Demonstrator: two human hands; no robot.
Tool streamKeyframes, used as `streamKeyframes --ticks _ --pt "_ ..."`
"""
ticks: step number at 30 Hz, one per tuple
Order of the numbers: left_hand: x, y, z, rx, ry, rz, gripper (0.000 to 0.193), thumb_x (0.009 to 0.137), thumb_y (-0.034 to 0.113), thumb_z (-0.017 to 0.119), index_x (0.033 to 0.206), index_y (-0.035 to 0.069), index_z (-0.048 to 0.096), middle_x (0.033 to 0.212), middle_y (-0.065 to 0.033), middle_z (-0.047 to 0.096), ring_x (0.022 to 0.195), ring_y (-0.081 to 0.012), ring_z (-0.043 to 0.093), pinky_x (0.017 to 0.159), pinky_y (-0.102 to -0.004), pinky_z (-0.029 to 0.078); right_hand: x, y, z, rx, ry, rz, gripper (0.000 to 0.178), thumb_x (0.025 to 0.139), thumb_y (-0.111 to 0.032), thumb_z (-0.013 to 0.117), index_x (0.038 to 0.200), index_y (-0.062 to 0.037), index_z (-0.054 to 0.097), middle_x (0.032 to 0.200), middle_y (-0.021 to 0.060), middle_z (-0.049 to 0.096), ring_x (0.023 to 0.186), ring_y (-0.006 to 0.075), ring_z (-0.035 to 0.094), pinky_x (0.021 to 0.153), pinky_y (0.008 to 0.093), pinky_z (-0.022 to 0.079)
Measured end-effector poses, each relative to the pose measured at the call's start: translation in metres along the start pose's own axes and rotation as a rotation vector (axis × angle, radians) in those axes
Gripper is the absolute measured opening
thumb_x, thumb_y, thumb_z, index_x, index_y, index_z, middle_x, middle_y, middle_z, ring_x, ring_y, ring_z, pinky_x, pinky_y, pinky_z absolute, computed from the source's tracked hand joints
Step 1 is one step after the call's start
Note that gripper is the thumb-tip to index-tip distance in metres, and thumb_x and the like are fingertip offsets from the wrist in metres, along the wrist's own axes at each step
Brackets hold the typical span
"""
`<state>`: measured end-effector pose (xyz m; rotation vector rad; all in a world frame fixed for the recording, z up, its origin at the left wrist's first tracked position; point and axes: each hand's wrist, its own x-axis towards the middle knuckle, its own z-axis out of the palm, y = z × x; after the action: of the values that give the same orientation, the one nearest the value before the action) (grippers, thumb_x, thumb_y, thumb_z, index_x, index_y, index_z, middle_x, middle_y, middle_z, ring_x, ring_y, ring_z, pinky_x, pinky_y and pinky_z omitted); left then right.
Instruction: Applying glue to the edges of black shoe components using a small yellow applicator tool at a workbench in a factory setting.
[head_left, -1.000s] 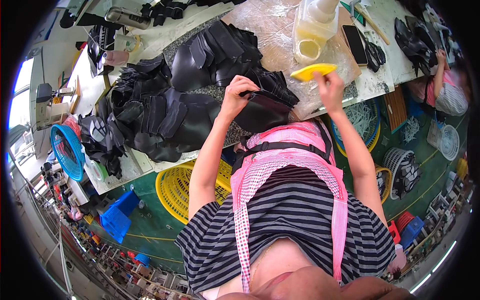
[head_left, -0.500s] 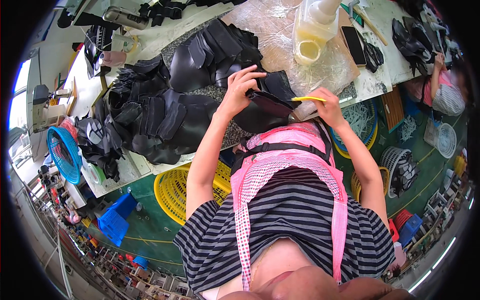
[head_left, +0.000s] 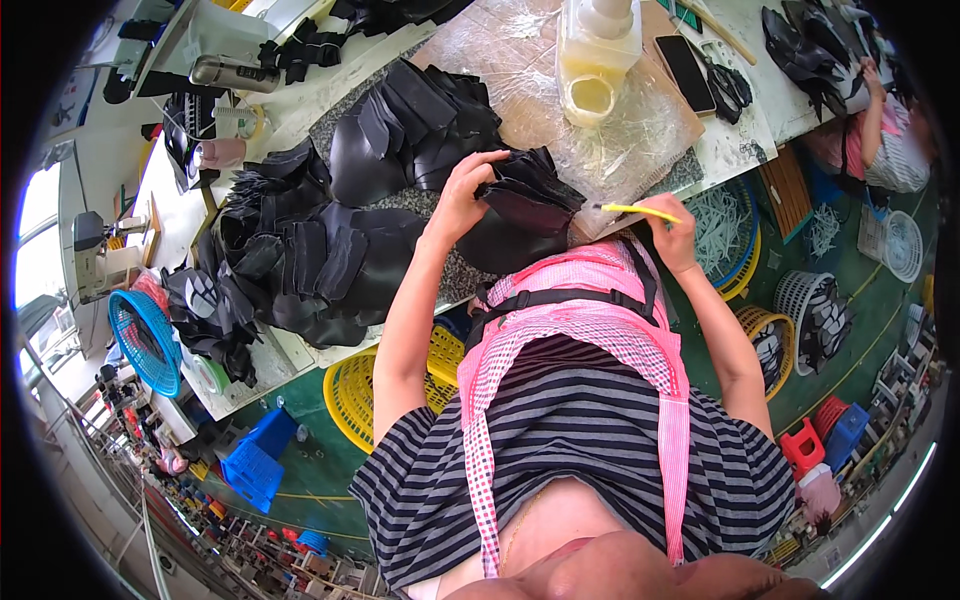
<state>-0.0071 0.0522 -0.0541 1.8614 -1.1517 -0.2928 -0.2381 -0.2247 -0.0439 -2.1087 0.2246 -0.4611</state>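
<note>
My left hand (head_left: 465, 197) is closed on the edge of a black shoe upper (head_left: 530, 200), whose folded flaps fan out beyond the fingers. Its smooth rounded part rests at the table's front edge, close to my body. A yellow-handled brush (head_left: 645, 211) is pinched in my right hand (head_left: 673, 240), with its tip pointing left, just right of the upper's flaps. Behind them stands a translucent bottle (head_left: 600, 60) with yellowish glue in its round mouth (head_left: 590, 97). More black shoe uppers (head_left: 410, 130) lie heaped beyond and left of my left hand.
A phone (head_left: 686, 75) and black-handled scissors (head_left: 730, 93) lie right of the bottle on the table (head_left: 725, 165). Yellow (head_left: 350, 400) and blue baskets (head_left: 147, 340) stand at the left. Another person (head_left: 885, 140) works at the far right. White basket (head_left: 800, 310) holds black-and-white pieces.
The brush has drawn back to the right, off the upper's edge. My left fingers have closed in more on the flaps. The whole view has shifted slightly.
</note>
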Motion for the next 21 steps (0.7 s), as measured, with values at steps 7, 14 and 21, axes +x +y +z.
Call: streamKeyframes --ticks 7,14,21 --pt "-0.003 -0.003 0.001 -0.01 0.017 0.004 0.032 0.06 -0.011 0.068 0.079 0.002 0.046 0.118 -0.0122 0.067 0.11 -0.0339 0.061 0.103 -0.0464 0.042 0.058 -0.007 0.055 0.127 -0.094 -0.106 0.007 0.088 -0.003 0.064 0.093 -0.0033 0.068 0.084 0.0106 0.066 0.079 0.0279 0.064 0.07 0.0352 0.049" --pt "-0.012 -0.008 0.009 0.045 0.069 -0.03 0.03 0.062 -0.006 0.072 0.083 0.003 0.052 0.109 -0.0109 0.069 0.108 -0.0325 0.062 0.106 -0.047 0.041 0.116 -0.03 0.1 -0.019 0.063 -0.109 0.007 0.089 -0.009 0.064 0.094 -0.005 0.068 0.087 0.01 0.065 0.078 0.0316 0.063 0.069 0.0381 0.048" --pt "-0.001 0.008 0.014 -0.324 0.164 -0.364 0.045 0.07 -0.003 0.076 0.096 0.003 0.041 0.09 -0.0123 0.069 0.087 -0.0176 0.069 0.08 -0.0276 0.05 0.101 -0.05 0.075 0.069 0.201 -0.018 0.01 0.091 -0.008 0.066 0.093 0.001 0.067 0.079 0.0083 0.062 0.06 0.0164 0.055 0.055 0.0296 0.041"
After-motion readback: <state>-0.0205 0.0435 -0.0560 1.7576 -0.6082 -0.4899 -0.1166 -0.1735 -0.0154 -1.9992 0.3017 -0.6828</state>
